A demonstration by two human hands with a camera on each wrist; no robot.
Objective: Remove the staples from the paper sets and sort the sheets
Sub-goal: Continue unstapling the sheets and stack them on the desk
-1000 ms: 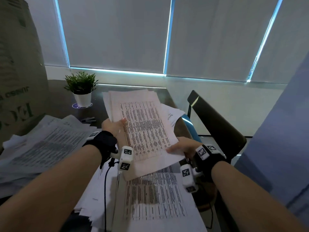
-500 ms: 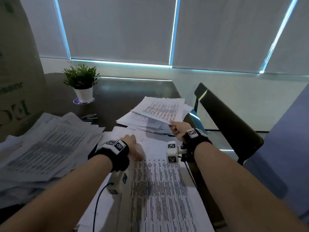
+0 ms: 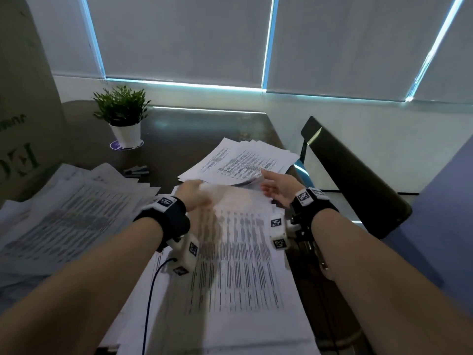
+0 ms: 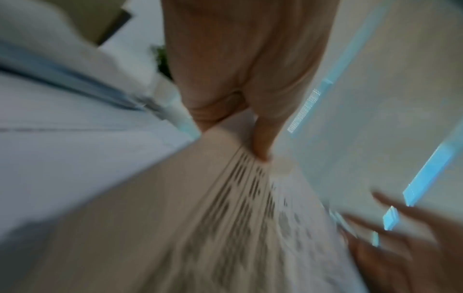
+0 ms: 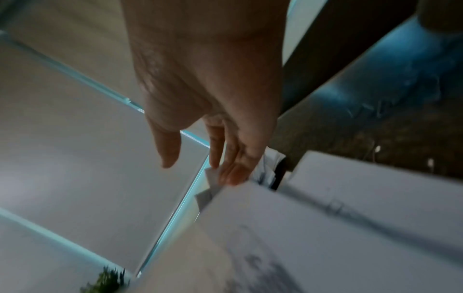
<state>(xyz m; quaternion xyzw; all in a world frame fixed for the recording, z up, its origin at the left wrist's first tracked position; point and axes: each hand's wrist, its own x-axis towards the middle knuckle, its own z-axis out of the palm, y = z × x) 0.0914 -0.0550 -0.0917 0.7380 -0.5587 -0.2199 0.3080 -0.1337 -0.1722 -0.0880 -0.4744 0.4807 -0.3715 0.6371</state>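
Head view: the left hand (image 3: 192,194) pinches the far edge of the top sheet (image 3: 238,252) of the near stack lying on the counter (image 3: 194,129), blurred. The right hand (image 3: 277,187) hangs just beside it with fingers relaxed, holding nothing, near the sorted pile (image 3: 243,162) beyond. More sheets (image 3: 64,216) spread at left; a chair (image 3: 358,180) stands close at right.

Left wrist view: thumb and fingers (image 4: 260,142) grip the sheet's edge.

Right wrist view: straight fingers (image 5: 233,170) reach toward a paper corner; contact is unclear.

Paper is light, limp and slippery; I'd take it by a corner. Stacks overhang the counter's right edge, so room there is tight
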